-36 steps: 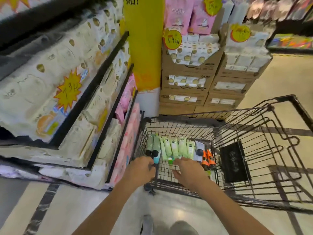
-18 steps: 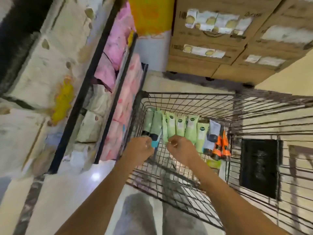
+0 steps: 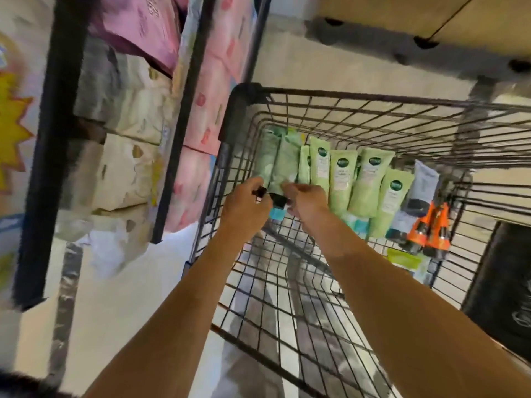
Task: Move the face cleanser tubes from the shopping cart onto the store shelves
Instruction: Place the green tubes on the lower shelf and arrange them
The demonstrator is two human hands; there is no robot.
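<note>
A row of face cleanser tubes lies in the far left of the wire shopping cart [image 3: 359, 94]. Two pale green tubes with black caps [image 3: 283, 165] are leftmost, then several light green tubes [image 3: 366, 179], a grey tube [image 3: 423, 186] and orange tubes [image 3: 432, 229]. My left hand [image 3: 245, 205] pinches the black cap of the leftmost tube. My right hand [image 3: 309, 202] curls round the black cap of the tube beside it. The hands almost touch; motion blur hides the fingertips.
Black-framed store shelves [image 3: 184, 130] stand close on the cart's left, packed with pink packs [image 3: 212, 90] and pale tissue packs [image 3: 129, 168]. Cardboard boxes [image 3: 402, 15] sit on a pallet beyond the cart. A black panel [image 3: 502, 282] hangs on the cart's right side.
The view has tilted down and moved closer to the cart. Both hands have reached further in, from the cart's near edge to the caps of the leftmost tubes.
</note>
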